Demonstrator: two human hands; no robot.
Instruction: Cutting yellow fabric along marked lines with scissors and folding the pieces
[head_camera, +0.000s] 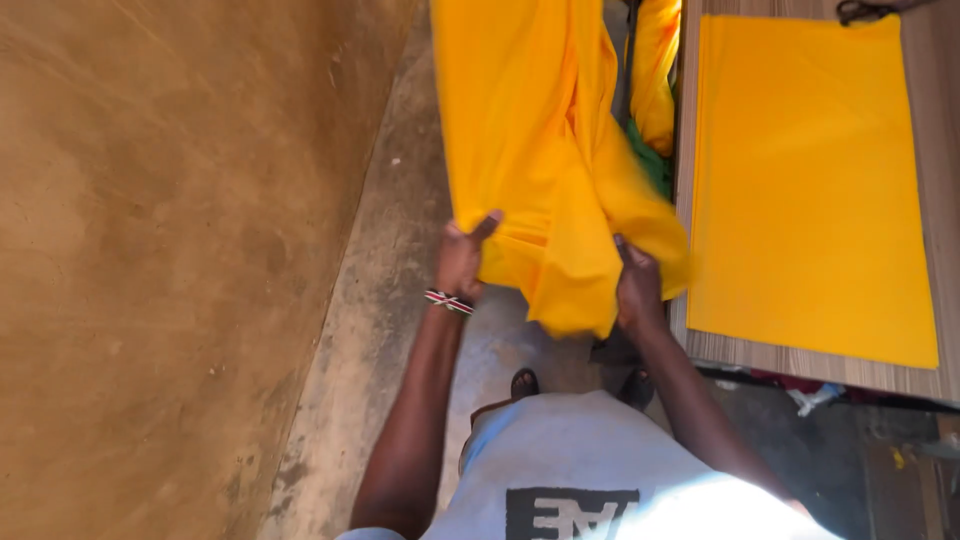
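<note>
Both hands (548, 272) under hanging yellow cloth (540, 140)

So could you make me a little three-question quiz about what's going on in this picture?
1. True or false: both hands grip the hanging yellow cloth.
2. Which wrist wears the striped wristband: A) left, B) right?
3. What lies flat on the wooden table?

Key:
1. True: the left hand and the right hand each hold its lower edge.
2. A.
3. A flat yellow sheet, smoothed out, apart from the held cloth.
</note>
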